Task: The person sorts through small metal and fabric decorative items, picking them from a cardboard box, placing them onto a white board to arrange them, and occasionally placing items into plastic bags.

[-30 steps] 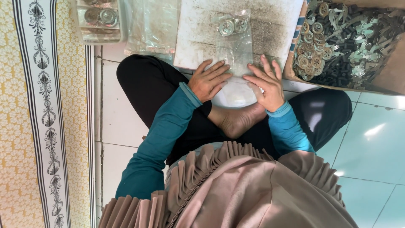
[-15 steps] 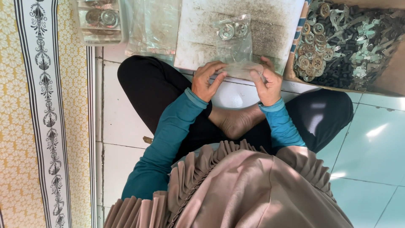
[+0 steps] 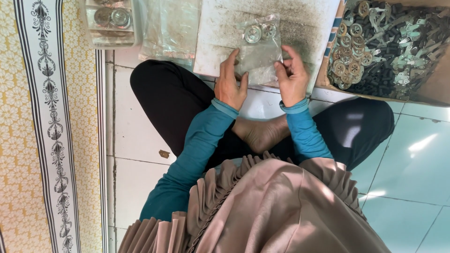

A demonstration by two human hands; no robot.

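- Head view: left hand fingers pinch the left edge of the clear plastic bag, right hand fingers pinch its right edge.
- Bag lies flat on the white board, long axis pointing away from the person, round metal discs at its far end.
- Box of metal parts sits to the right.

A cardboard box heaped with dark and silvery metal parts lies beside the right hand. Beyond the left hand lie an empty clear bag and a clear container holding round discs. White floor tiles lie below.
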